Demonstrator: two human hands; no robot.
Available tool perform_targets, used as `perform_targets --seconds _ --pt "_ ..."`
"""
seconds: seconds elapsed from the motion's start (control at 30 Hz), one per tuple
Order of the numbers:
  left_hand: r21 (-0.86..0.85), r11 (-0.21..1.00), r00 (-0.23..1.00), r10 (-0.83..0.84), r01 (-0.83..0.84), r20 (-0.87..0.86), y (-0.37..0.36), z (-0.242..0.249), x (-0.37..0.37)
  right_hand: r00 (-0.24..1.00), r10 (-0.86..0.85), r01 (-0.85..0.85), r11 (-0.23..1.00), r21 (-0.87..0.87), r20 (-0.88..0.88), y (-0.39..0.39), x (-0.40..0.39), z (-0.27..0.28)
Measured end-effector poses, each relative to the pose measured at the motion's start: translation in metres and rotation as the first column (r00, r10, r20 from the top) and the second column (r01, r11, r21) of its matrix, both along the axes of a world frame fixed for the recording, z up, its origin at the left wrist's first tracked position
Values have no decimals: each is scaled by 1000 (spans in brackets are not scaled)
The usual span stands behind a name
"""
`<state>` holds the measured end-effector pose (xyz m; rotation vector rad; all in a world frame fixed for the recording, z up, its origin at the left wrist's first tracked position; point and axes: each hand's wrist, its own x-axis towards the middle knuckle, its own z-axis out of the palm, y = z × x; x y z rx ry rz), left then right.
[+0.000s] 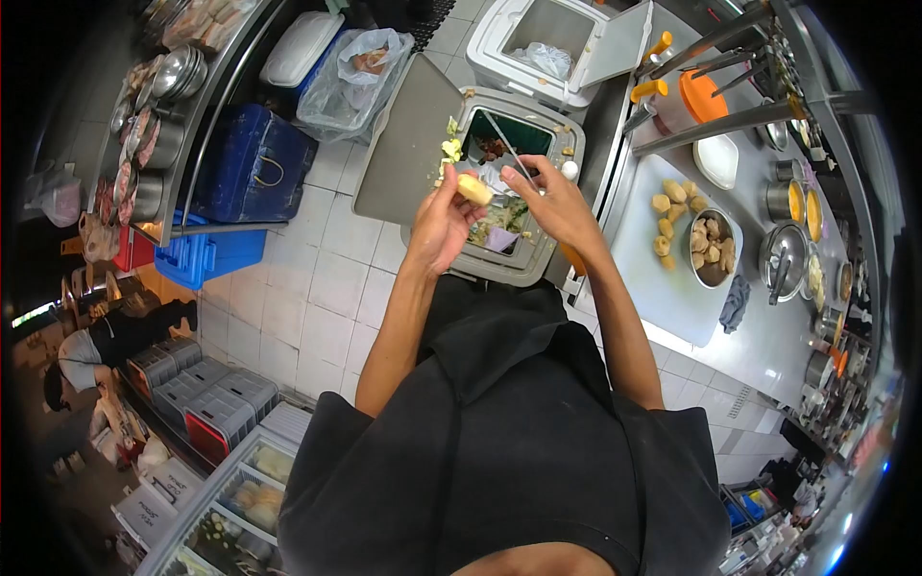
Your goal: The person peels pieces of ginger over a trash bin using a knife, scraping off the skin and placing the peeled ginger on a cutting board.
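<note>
Over an open grey bin (541, 266) with food scraps inside, my left hand (444, 223) holds a pale yellow peeled piece (473, 189), which looks like ginger or potato, between thumb and fingers. My right hand (555, 204) is closed on a knife (507, 146), its thin blade pointing up and away to the left. The blade is a little apart from the piece. To the right, several peeled pieces (665, 228) lie on a white cutting board (642, 288), beside a metal bowl (712, 248) of brown, knobbly pieces.
The bin's grey lid (403, 154) stands open at the left. Behind is a second white bin (499, 38). A blue cloth (735, 303) and metal pots (784, 261) are on the right counter. A blue box (252, 163) sits at left; a person (91, 350) is far left.
</note>
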<state>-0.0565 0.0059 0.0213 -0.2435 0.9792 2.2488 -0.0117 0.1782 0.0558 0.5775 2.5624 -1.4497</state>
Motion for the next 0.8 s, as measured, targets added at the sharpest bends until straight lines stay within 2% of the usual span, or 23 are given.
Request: perform_targets --seconds 0.03,0.07,0.13,0.2,0.23,0.27,0.3,0.37,0.4,0.43,0.47,0.53,0.6,0.63,0.7,0.73,0.8 --pt "-27 998 993 54 -51 101 3 7 2 1000 0 0 1000 0 0 1 1 -1" --pt "-26 998 994 54 -52 100 1 6 4 1000 20 -20 1000 6 -2 3 2 -3" --pt "35 990 990 -137 137 -10 -6 2 6 999 42 -42 999 12 -2 3 5 -2" --pt "60 982 982 -172 177 -76 -9 -7 4 982 95 -96 995 5 -166 -1 12 4" --pt "81 972 968 -206 219 -146 -10 -13 4 982 96 -97 995 3 -163 -4 15 8" --pt "54 989 985 -133 139 -110 -7 -18 9 962 165 -157 986 55 -217 -7 18 14" --pt "53 989 985 -132 138 -110 -3 -16 13 935 235 -213 971 110 -267 -11 21 19" --pt "-290 957 991 -51 14 -123 4 -10 19 924 274 -238 958 159 -267 -20 25 26" --pt "-270 960 893 -62 -68 -446 4 -22 24 907 308 -259 945 198 -285 -25 27 27" --pt "-271 960 893 -65 -66 -445 3 -28 30 890 343 -278 931 236 -302 -28 28 28" --pt "-236 967 856 -37 -100 -515 1 -34 36 849 373 -275 917 290 -374 -29 27 21" --pt "-199 971 814 -9 -132 -581 -2 -53 41 859 388 -297 909 292 -333 -29 25 22" --pt "-207 949 707 23 -238 -707 -4 -64 42 867 405 -322 900 295 -291 -29 25 27" --pt "-207 948 706 25 -241 -708 -6 -62 41 867 423 -346 891 293 -264 -29 24 30" --pt "-309 927 720 -66 -212 -691 -10 -55 41 866 442 -371 882 291 -234 -30 25 32" --pt "-308 927 720 -64 -213 -691 -10 -54 41 856 434 -350 887 302 -282 -31 25 32" --pt "-440 865 759 -115 -241 -641 -10 -50 41 842 427 -330 891 311 -329 -32 25 32"
